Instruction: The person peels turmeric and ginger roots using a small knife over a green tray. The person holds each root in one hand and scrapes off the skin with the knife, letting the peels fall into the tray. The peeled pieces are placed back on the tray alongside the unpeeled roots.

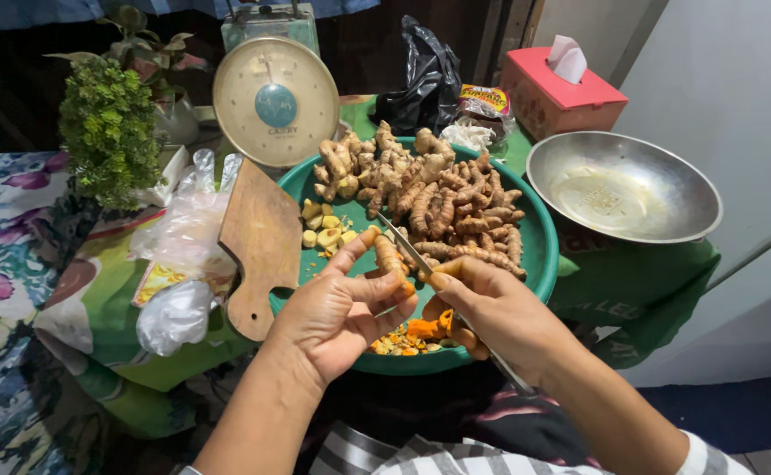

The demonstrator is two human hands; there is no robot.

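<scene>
The left hand (337, 312) holds a turmeric root (390, 259) with its fingers closed around it, above the near edge of the green basin (544, 255). The right hand (482, 308) has its fingers clamped on a knife (407, 246), and the blade touches the root. Behind them, a heap of turmeric and ginger (429, 198) lies in the basin.

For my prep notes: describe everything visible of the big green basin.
The green basin is round, wide and shallow, plastic by its look, standing on a green cloth. A heap of turmeric roots fills its far side; yellow cut pieces lie at its left, orange scraps near the front rim. A wooden cutting board leans on its left edge.
</scene>
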